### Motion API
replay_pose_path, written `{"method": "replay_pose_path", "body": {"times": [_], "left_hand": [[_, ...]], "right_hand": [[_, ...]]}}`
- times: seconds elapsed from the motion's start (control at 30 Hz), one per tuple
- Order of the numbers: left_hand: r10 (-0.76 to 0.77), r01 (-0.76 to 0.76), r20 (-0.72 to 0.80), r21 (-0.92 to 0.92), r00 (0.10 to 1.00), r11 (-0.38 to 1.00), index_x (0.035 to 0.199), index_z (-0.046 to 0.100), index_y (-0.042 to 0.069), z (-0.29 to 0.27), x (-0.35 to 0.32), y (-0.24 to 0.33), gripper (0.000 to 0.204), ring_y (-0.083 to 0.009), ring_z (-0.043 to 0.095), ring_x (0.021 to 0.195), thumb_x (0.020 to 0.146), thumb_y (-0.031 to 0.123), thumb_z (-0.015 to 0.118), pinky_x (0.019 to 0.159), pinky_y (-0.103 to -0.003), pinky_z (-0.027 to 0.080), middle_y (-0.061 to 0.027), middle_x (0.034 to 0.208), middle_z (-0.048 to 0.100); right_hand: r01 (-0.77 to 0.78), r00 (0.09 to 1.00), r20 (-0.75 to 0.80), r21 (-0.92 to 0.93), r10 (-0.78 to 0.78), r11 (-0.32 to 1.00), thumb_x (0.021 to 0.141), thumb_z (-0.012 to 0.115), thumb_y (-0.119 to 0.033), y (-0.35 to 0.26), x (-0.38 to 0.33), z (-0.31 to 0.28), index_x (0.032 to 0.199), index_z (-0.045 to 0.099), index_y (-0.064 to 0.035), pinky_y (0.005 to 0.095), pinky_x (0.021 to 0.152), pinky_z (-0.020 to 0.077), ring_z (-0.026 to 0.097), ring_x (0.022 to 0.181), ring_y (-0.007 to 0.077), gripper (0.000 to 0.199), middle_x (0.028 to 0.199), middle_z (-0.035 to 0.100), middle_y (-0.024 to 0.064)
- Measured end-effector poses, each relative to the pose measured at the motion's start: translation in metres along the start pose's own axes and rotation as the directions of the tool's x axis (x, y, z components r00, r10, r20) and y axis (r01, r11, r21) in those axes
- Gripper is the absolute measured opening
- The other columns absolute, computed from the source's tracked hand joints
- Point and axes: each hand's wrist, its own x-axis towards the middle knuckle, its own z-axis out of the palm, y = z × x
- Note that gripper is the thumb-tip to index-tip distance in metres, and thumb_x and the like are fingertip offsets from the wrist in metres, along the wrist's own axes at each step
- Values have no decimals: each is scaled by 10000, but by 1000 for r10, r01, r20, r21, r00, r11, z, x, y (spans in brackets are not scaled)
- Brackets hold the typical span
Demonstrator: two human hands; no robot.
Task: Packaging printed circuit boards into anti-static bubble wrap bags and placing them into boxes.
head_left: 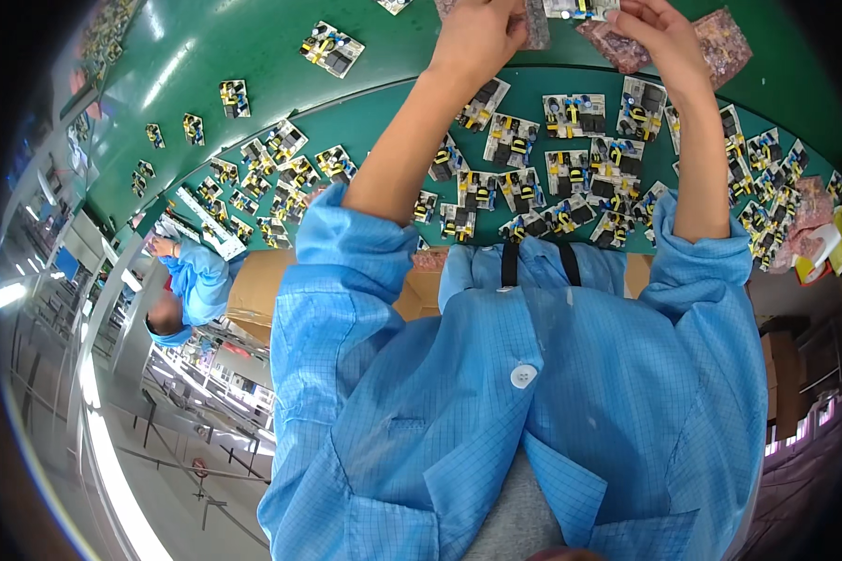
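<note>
At the top edge, my left hand (477,39) is closed on a pinkish bubble-wrap bag (537,26); the fingertips are partly hidden. My right hand (666,42) pinches the edge of a small circuit board (578,9), which carries white and dark parts and is cut off by the top of the picture. The board is close beside the bag's right edge. Under and beside my right hand lie more bubble-wrap bags (725,49) on the green table (571,56).
Many circuit boards (573,116) with yellow, black and blue parts cover the nearer green surface, and a few lie farther left. At right are crumpled bubble wrap (809,215) and a yellow-green and white item (828,248). Another person (196,280) works at left near a cardboard box (257,290).
</note>
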Motion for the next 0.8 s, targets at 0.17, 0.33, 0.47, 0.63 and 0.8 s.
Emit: {"method": "replay_pose_path", "body": {"times": [0.17,0.33,0.47,0.63,0.8], "left_hand": [[36,-33,-19,158,999,987,881,637,18,3,4,0,85,-399,628,853,802,48,641,728,-453,511,-194,932,621],[-28,-4,-132,-237,991,972,831,634,32,7,0,-4,113,-315,642,799,746,-7,697,642,-378,526,-145,906,613],[116,-155,-210,-179,971,972,826,642,28,-1,-7,-5,108,-284,635,777,749,-7,709,634,-352,525,-125,913,608],[99,-185,-297,-276,950,943,871,675,37,-9,-7,3,137,-285,625,808,751,-14,718,669,-345,520,-122,943,606],[178,-226,-331,-114,927,967,871,683,43,-15,-13,7,148,-289,606,849,743,-9,735,725,-365,506,-114,929,603]], "right_hand": [[-165,985,51,-20,166,986,834,690,-16,-24,-12,12,1153,605,20,235,625,486,607,726,100,332,903,657,38],[-221,975,-6,-156,223,963,833,682,-21,-22,-13,11,1125,610,41,216,547,436,571,643,81,307,829,649,34],[-278,960,3,-61,279,959,829,691,-23,-22,-10,12,1131,613,38,209,539,427,559,617,80,318,797,645,26],[-217,974,33,-115,222,969,827,710,-43,-8,-2,17,1129,632,12,193,535,418,562,608,68,317,807,664,20],[-269,961,37,-135,276,954,834,710,-63,-28,-15,15,1102,661,0,193,557,428,585,653,69,280,842,680,17]]}}
